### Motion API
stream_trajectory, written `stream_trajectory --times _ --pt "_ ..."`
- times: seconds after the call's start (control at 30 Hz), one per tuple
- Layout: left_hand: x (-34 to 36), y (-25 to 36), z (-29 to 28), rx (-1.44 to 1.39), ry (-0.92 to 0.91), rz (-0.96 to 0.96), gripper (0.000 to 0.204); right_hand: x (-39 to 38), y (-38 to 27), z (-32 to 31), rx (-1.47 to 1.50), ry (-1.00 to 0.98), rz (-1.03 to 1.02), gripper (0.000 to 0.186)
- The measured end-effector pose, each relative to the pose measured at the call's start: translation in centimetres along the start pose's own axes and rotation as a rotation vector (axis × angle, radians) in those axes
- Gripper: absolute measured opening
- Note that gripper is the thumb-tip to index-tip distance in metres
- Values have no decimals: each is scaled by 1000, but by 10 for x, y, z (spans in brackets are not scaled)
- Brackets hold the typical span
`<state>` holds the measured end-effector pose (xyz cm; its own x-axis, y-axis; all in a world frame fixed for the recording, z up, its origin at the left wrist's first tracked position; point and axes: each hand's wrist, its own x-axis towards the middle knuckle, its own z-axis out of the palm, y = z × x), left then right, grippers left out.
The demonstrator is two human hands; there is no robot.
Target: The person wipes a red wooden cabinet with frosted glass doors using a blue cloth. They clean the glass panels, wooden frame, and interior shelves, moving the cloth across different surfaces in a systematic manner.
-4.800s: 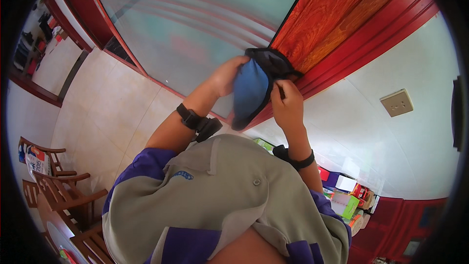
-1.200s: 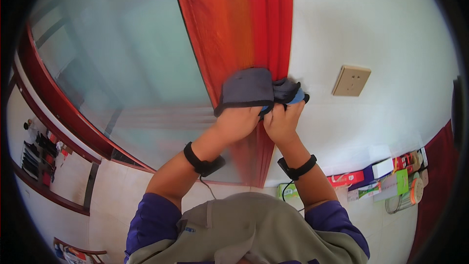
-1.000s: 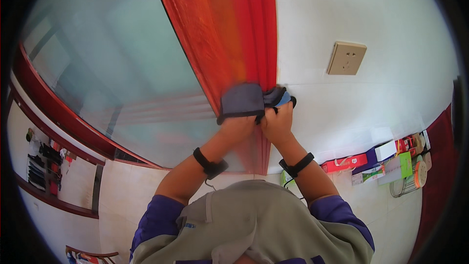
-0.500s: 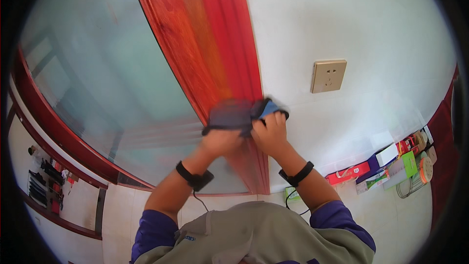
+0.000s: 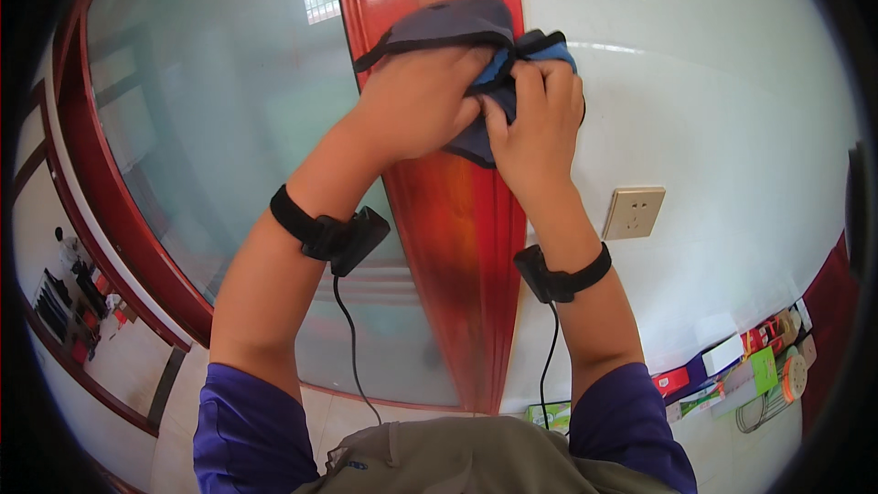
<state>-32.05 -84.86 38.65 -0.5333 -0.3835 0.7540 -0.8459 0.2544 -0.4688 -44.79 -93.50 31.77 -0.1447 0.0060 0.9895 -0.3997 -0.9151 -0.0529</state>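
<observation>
A grey and blue cleaning cloth (image 5: 462, 20) with black edging lies bunched against the upper part of a glossy red-brown wooden door frame (image 5: 448, 256). My left hand (image 5: 416, 105) is closed on its left part, palm toward the wood, with some fingers hidden under a fold. Close beside it, my right hand (image 5: 541, 128) pinches the cloth's right part, where the blue side shows, over the edge between frame and white wall. Both forearms reach up and wear black straps with small black boxes and cables.
A frosted glass panel (image 5: 229, 137) fills the space left of the frame. On the white wall at right sits a gold socket plate (image 5: 635, 212). Boxes and packages, one bright green (image 5: 765, 373), stand along the floor at lower right. A doorway opens at far left.
Both hands have moved up the door frame with the cloth, from its lower part to higher up. My view has shifted too, so the socket appears lower.
</observation>
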Motion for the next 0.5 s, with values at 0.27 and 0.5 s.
stream_trajectory --times 0.27,0.5 --pt "-66 36 14 -98 -394 -24 50 -92 -4 -35 63 -290 -70 37" --pt "-31 7 5 53 -205 99 51 -42 4 -20 70 -255 -87 32"
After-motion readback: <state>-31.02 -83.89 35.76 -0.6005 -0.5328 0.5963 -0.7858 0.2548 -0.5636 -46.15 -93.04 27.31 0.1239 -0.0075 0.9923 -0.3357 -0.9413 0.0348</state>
